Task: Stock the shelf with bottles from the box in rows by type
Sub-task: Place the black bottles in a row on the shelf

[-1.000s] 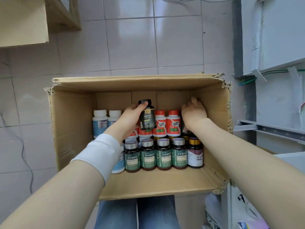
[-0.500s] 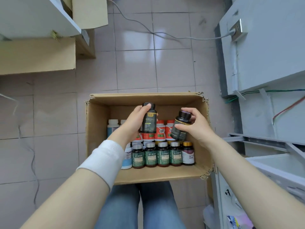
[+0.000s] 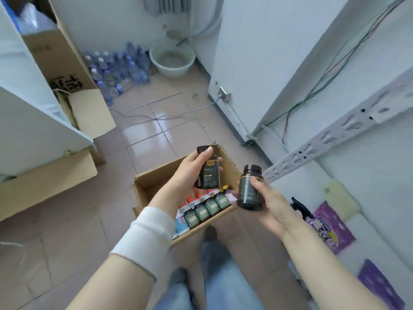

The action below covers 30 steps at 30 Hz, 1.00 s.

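While left hand fingers grip one dark bottle and right hand fingers grip a second dark bottle, the box sits just below, rows of bottles left inside; shelving seemingly barely begun.

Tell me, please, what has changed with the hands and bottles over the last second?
The right hand, then reaching into the box, has taken hold of a second dark bottle and lifted it out to the right. The left hand has raised its dark bottle above the box. Unchanged: the left grip, and the remaining bottles standing in rows in the box.
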Each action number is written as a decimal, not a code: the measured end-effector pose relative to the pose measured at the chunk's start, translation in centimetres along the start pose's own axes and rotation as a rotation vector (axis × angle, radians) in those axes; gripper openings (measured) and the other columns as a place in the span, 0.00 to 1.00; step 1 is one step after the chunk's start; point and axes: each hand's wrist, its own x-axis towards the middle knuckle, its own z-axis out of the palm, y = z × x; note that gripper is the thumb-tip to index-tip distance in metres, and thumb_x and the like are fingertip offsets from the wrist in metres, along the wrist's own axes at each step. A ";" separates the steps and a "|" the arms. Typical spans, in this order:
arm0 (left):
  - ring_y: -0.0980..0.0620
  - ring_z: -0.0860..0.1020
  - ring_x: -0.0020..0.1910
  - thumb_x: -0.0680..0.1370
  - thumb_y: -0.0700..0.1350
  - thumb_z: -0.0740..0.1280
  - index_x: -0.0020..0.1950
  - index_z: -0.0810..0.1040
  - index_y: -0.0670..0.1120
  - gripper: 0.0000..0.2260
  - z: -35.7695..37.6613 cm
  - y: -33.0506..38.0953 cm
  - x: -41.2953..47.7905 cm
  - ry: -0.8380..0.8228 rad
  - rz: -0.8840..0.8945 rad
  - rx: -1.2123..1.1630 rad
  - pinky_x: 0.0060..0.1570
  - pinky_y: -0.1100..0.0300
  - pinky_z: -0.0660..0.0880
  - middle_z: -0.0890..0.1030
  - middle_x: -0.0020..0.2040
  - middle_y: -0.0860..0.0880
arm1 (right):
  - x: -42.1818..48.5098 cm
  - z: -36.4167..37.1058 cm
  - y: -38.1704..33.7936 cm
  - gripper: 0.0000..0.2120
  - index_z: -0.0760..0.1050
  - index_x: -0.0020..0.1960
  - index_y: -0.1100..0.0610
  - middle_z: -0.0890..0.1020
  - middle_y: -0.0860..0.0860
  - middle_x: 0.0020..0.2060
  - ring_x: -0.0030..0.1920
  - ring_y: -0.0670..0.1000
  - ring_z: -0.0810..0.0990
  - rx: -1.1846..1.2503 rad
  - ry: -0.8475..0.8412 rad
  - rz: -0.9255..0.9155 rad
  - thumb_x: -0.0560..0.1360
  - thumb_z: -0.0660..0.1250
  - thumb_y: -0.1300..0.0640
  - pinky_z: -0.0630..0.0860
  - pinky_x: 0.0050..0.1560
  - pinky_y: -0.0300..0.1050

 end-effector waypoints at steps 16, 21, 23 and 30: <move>0.52 0.82 0.40 0.77 0.53 0.63 0.50 0.76 0.47 0.11 27.1 7.4 -20.4 -0.672 0.357 0.305 0.47 0.53 0.80 0.84 0.43 0.49 | -31.7 -7.9 -6.4 0.18 0.76 0.54 0.60 0.84 0.55 0.49 0.50 0.53 0.83 -0.150 0.315 -0.643 0.64 0.68 0.58 0.81 0.44 0.42; 0.53 0.83 0.38 0.77 0.54 0.62 0.48 0.77 0.49 0.10 37.7 4.7 -27.2 -0.843 0.440 0.337 0.46 0.53 0.80 0.85 0.40 0.51 | -42.0 -14.8 -7.6 0.28 0.77 0.55 0.55 0.84 0.54 0.48 0.51 0.52 0.83 -0.140 0.391 -0.811 0.56 0.77 0.52 0.80 0.44 0.40; 0.52 0.83 0.40 0.76 0.53 0.63 0.48 0.77 0.49 0.09 42.1 3.2 -29.5 -0.896 0.476 0.371 0.45 0.52 0.80 0.85 0.42 0.50 | -46.2 -18.2 -8.0 0.30 0.77 0.55 0.54 0.84 0.52 0.45 0.48 0.48 0.83 -0.140 0.417 -0.871 0.55 0.77 0.52 0.80 0.44 0.37; 0.51 0.79 0.44 0.78 0.53 0.63 0.48 0.74 0.49 0.08 54.8 -1.9 -33.3 -0.961 0.667 0.568 0.49 0.50 0.79 0.82 0.47 0.46 | -55.6 -27.6 -11.1 0.31 0.76 0.54 0.52 0.84 0.47 0.45 0.50 0.49 0.82 -0.278 0.702 -0.985 0.53 0.80 0.59 0.78 0.48 0.38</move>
